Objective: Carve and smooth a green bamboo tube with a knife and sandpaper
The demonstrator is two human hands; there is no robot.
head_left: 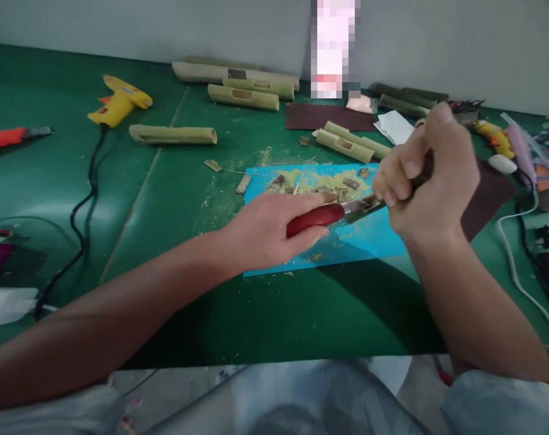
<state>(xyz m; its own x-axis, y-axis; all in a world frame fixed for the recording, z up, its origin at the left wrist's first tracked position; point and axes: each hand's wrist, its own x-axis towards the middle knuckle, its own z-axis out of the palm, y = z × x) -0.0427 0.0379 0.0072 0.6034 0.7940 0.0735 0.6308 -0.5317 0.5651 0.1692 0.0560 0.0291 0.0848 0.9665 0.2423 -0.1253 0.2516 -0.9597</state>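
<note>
My left hand [274,232] is closed around the handle of a red-handled tool [317,219], thumb and forefinger stretched along it. Its silver metal end reaches the end of a bamboo tube [367,208], and the working tip is hard to make out. My right hand [432,175] grips that tube, tilted up to the right, its far part hidden by my fingers. Under both hands lies a blue sheet [374,241], strewn with bamboo shavings [313,181] and small broken chips [351,183].
Cut bamboo tubes lie behind, including a slotted tube [243,96] and a plain tube [173,135]. A yellow glue gun [120,101] with a black cord and an orange-handled tool [11,138] lie left. Another glue gun [495,138], cords and clutter are at right on the green table [202,199].
</note>
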